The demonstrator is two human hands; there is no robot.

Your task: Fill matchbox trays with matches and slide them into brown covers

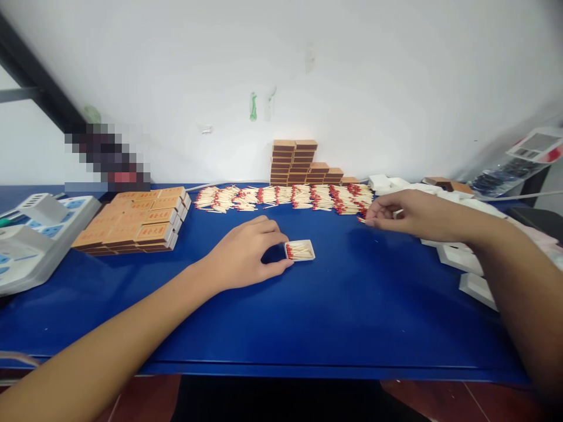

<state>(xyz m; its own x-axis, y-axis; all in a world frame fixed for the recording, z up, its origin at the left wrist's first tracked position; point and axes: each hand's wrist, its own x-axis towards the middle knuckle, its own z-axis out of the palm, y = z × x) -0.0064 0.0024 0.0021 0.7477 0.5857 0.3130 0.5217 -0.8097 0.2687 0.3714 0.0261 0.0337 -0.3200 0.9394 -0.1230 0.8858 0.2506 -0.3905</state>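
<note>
Left fingers (278, 268) pinching match-filled tray (313, 252), right fingers (383, 224) nearly closed at matches (321, 197), hold unclear, red-lettered orange boxes (132, 218)

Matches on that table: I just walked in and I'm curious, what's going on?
A person's left hand holds a small white tray of matches on the blue table, thumb and finger at its left end. The right hand is at the right end of the match row; whether it holds any is unclear. Orange boxes are stacked at left; more white trays lie at right.
</note>
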